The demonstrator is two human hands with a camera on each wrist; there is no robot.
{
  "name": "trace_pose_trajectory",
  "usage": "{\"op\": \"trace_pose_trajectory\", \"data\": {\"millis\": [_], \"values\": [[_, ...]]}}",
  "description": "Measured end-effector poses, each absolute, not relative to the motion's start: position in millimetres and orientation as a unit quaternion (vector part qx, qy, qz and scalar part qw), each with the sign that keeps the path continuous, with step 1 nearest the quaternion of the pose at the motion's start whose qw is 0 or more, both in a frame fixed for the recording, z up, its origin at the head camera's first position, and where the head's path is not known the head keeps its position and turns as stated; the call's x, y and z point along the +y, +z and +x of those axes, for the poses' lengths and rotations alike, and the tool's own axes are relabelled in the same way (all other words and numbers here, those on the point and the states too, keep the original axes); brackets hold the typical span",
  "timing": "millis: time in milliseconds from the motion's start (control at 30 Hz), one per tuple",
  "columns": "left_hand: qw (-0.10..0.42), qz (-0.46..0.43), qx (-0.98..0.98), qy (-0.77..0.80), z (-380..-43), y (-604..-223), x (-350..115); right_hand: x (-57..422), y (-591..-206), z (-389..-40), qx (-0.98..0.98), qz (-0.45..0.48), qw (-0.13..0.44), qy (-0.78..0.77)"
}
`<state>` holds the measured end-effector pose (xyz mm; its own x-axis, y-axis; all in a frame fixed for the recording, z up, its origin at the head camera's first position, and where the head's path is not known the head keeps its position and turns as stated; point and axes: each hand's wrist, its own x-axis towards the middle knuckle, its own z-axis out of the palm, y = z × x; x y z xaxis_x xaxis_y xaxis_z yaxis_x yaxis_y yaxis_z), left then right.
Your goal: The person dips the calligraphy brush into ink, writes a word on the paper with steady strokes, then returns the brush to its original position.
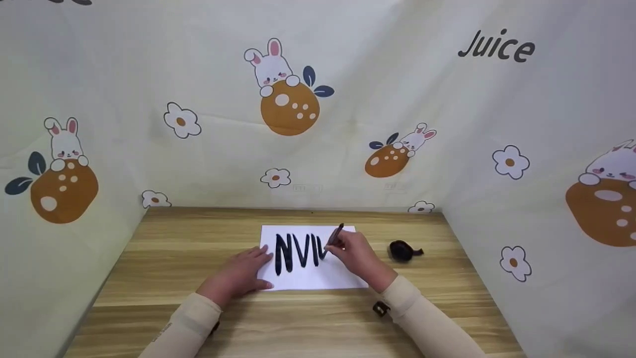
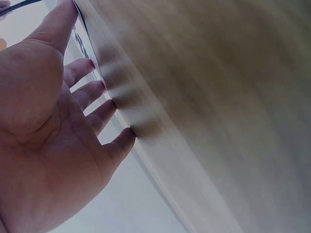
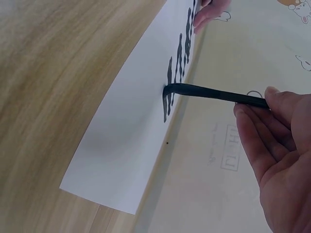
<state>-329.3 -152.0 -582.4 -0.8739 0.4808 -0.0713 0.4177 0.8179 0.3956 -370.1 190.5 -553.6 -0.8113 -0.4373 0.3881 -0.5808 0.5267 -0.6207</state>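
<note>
A white sheet of paper [image 1: 343, 277] lies on the table with thick black strokes [image 1: 283, 254] reading N, V, I and a further V-like mark. My right hand [image 1: 361, 256] pinches a dark, slender brush [image 3: 214, 93] between thumb and fingers. In the right wrist view its bent tip touches the paper at the latest stroke. My left hand [image 1: 242, 272] rests on the paper's left edge with the fingers spread. The left wrist view shows the left hand's fingertips [image 2: 127, 136] touching down.
A small black pot [image 1: 401, 251] with a short handle stands on the wooden table [image 1: 198, 248], right of the paper. Fabric walls [image 1: 223, 159] printed with rabbits, oranges and flowers enclose the back and both sides. Black wrist straps show at both cuffs.
</note>
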Motion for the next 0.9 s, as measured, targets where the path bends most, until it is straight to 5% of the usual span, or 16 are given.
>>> {"op": "trace_pose_trajectory", "data": {"millis": [900], "values": [[0.078,0.241,0.949,0.185,-333,-587,-152,197,-530,-366,-0.876,0.255,0.112,0.394]]}}
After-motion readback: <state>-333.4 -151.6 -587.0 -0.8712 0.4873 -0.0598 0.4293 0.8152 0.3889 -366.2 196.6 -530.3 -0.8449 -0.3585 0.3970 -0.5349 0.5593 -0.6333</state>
